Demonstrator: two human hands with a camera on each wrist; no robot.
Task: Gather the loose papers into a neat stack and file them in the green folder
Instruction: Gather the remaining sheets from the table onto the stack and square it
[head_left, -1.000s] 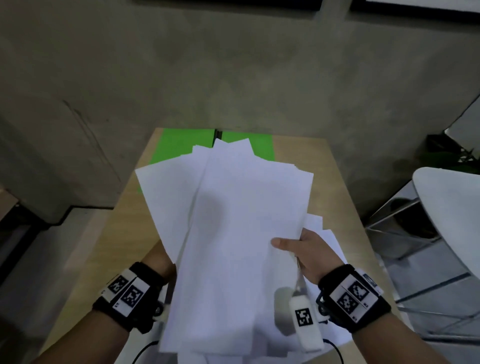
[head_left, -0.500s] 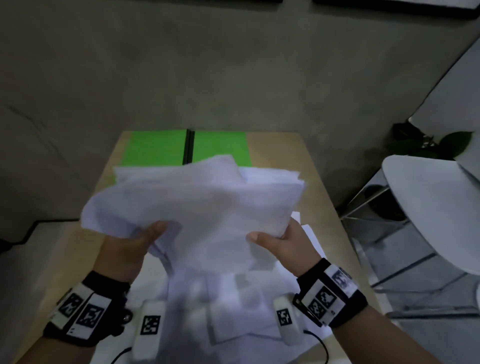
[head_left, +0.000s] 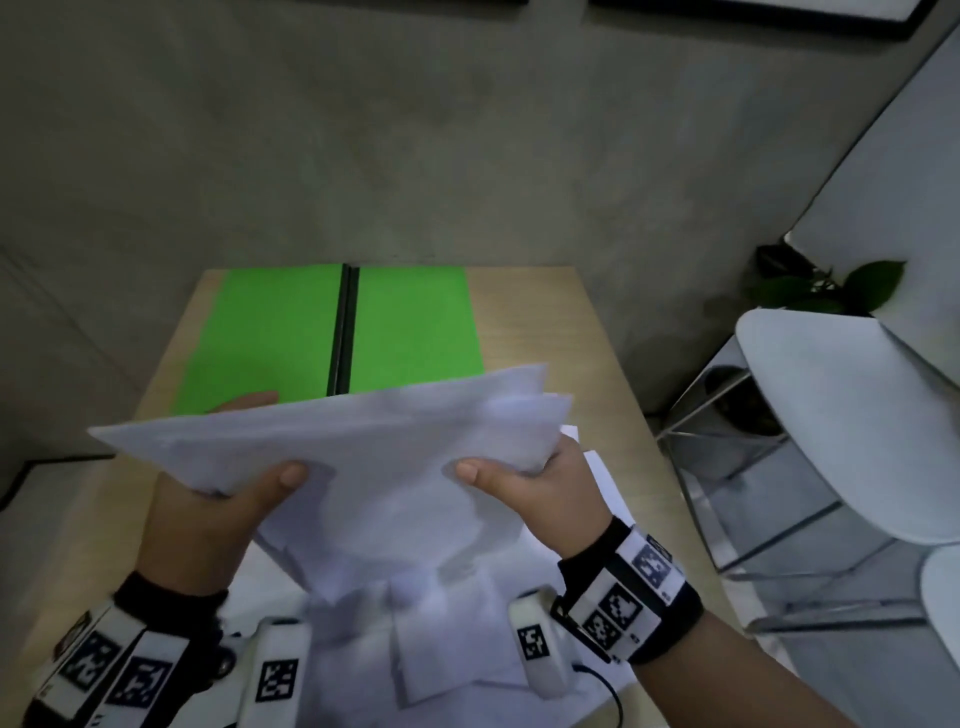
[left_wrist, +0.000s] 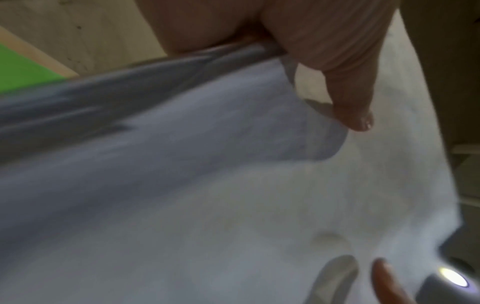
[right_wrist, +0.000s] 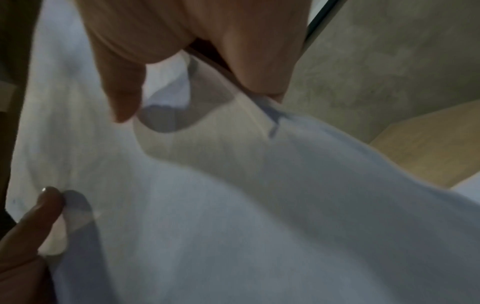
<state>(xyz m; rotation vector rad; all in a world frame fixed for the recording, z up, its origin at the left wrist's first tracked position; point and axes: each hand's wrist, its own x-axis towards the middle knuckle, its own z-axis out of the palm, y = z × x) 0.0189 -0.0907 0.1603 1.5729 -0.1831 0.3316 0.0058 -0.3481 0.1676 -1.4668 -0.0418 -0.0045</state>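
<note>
A sheaf of white papers (head_left: 332, 441) hangs above the desk (head_left: 540, 322) in the lower middle of the head view, edges fanned and uneven at the right, the sheets sagging between two hands; the exact count of sheets cannot be told. The left hand (head_left: 208, 514) has its grip clamped on the sheaf's left edge, thumb on top, fingers under. The right hand (head_left: 535, 493) pinches the right edge likewise. One green folder (head_left: 291, 332) lies open flat at the desk's far end, upper middle of the frame. More white loose sheets (head_left: 467, 649) lie on the desk beneath the wrists.
</note>
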